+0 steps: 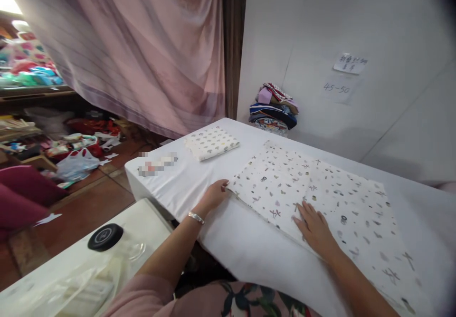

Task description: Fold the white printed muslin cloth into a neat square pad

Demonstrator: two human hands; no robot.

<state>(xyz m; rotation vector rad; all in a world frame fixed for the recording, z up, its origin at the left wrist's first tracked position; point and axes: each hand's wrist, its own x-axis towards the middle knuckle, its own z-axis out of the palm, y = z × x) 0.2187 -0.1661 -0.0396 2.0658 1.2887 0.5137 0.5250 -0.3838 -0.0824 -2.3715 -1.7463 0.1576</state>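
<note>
A white cloth with small grey and brown prints (pixel 285 179) lies spread over the white-covered table, its left part looking folded in layers. At its near left corner, my left hand (pixel 215 194) has fingers and thumb closed on the cloth's edge. My right hand (pixel 313 226) rests flat on the cloth near its front edge, fingers apart and holding nothing. Further back on the left sits a folded white cloth with a grey pattern (pixel 213 142). Neither hand touches it.
A blurred-out item (pixel 156 165) lies at the table's left corner. Folded fabrics (pixel 273 109) are stacked by the wall. At the lower left, a white surface (pixel 149 222) holds a round black object (pixel 105 237) and clear plastic. A pink curtain (pixel 160 46) hangs behind.
</note>
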